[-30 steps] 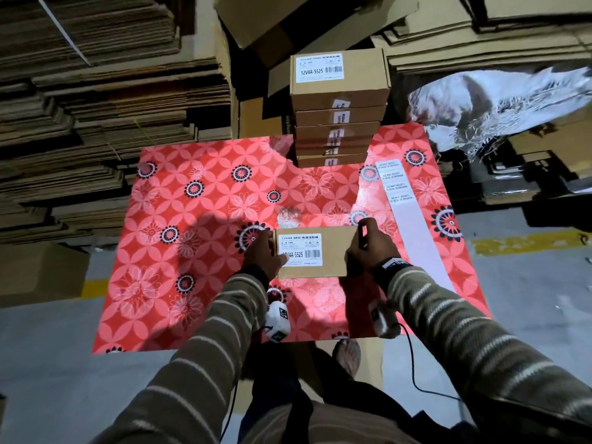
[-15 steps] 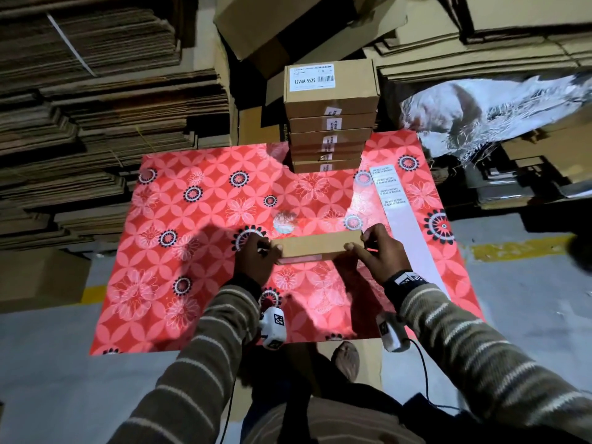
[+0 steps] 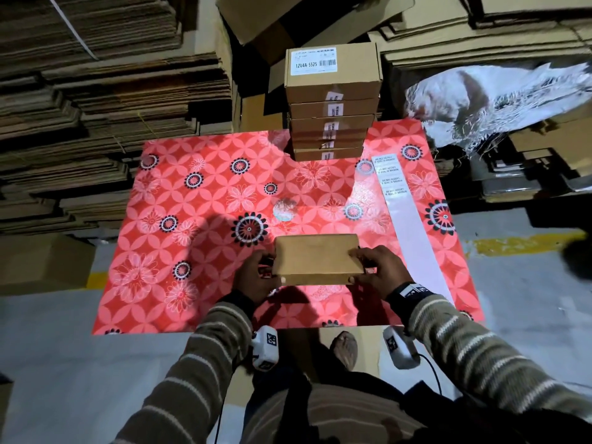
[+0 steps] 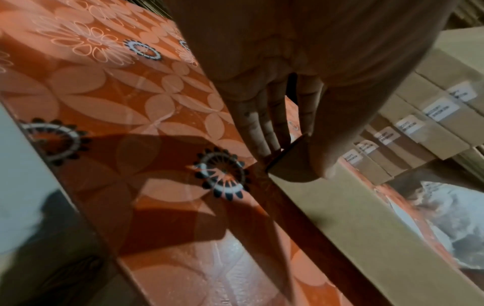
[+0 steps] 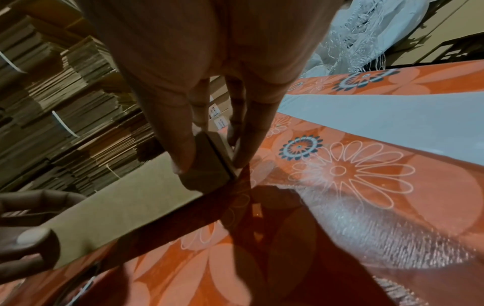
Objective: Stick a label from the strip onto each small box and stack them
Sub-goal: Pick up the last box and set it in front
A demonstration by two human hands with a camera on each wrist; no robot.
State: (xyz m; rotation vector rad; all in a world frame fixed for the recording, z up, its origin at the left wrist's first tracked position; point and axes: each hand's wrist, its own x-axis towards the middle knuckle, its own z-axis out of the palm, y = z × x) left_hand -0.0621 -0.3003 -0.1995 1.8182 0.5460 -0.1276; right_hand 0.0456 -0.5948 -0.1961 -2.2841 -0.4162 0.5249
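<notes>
A small brown cardboard box (image 3: 315,258) is lifted just above the red flowered table cover (image 3: 179,225), its plain face up and its printed label hidden. My left hand (image 3: 256,277) grips its left end (image 4: 290,165) with thumb on top and fingers below. My right hand (image 3: 374,270) pinches its right end (image 5: 207,163) the same way. A stack of several labelled boxes (image 3: 331,100) stands at the table's far edge. The white label strip (image 3: 400,203) lies on the right, a few labels at its far end.
Piles of flattened cardboard (image 3: 96,100) rise left of and behind the table. A crumpled white sack (image 3: 499,97) lies at the back right. A grey floor with a yellow line (image 3: 519,243) borders the table. My foot (image 3: 346,347) shows below the near edge.
The box lay flat with its printed label up; both hands tipped it onto its edge and turned it over, so the plain face is up.
</notes>
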